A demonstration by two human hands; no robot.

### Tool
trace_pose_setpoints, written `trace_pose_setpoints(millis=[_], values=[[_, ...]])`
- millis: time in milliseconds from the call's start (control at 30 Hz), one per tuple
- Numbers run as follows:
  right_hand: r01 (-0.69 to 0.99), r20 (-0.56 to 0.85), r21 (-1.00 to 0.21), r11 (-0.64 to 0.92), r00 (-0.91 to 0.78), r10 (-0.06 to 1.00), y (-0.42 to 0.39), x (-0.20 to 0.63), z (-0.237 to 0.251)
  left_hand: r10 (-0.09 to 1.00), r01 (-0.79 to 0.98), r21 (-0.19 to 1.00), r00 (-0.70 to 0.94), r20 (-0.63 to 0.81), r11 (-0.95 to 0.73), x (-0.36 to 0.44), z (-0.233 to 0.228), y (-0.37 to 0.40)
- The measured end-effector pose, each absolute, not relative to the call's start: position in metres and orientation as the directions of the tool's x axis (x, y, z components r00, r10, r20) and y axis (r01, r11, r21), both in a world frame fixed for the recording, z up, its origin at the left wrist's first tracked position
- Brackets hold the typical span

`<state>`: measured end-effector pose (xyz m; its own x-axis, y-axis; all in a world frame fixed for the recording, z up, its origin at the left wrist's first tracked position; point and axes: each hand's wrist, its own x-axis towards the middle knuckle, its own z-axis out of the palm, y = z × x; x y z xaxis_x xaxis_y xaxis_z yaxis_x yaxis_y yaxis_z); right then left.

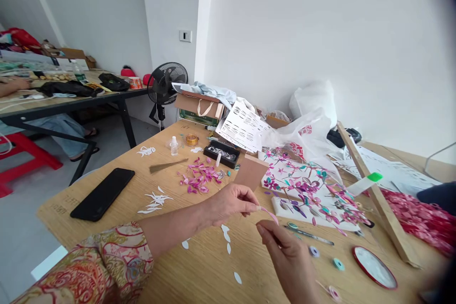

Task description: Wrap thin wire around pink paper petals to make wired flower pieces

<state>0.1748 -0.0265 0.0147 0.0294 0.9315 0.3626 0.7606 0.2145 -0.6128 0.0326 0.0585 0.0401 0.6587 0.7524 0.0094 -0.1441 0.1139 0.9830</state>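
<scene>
Left hand (pixel 231 202) and right hand (pixel 288 259) pinch between fingertips a thin, curling pink paper strip (pixel 268 213) just above the bare grained wooden table (pixel 206 270), white paper petals (pixel 225 232) scattered flat beneath, crinkled purple petal heap (pixel 199 180) behind, glossy black phone (pixel 102 193) near the left edge.

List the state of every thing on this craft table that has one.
pink paper strip: pinched between both hands
left hand: gripping strip
right hand: gripping strip
phone: screen dark, lying flat
fan: upright
black tray: open
small bottle: upright, capped
</scene>
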Motion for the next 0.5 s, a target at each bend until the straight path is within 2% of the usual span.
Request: trace_pose_setpoints(millis=[133,233,300,367,433,500], values=[[0.841,0.427,-0.471,0.268,-0.049,0.903,-0.04,0.172,0.027,0.771,0.097,0.973,0.628,0.105,-0.211,0.033,0.04,0.059],[0.886,0.416,-0.38,0.265,-0.093,0.905,-0.04,0.184,0.047,0.652,0.164,0.894,0.74,0.168,-0.417,0.03,0.047,0.058],[0.889,0.374,-0.381,0.255,-0.104,0.922,-0.035,0.194,0.057,0.555,0.123,0.929,0.826,0.099,-0.349,0.028,0.052,0.056],[0.858,0.326,-0.443,0.261,-0.117,0.938,-0.028,0.2,0.059,0.494,0.073,0.987,0.869,0.006,-0.14,0.026,0.055,0.055],[0.798,0.289,-0.539,0.272,-0.128,0.949,-0.023,0.2,0.052,0.489,0.019,0.998,0.871,-0.049,0.066,0.024,0.056,0.054],[0.754,0.286,-0.599,0.268,-0.111,0.952,-0.02,0.196,0.04,0.542,-0.046,0.98,0.838,-0.066,0.191,0.024,0.055,0.054]])
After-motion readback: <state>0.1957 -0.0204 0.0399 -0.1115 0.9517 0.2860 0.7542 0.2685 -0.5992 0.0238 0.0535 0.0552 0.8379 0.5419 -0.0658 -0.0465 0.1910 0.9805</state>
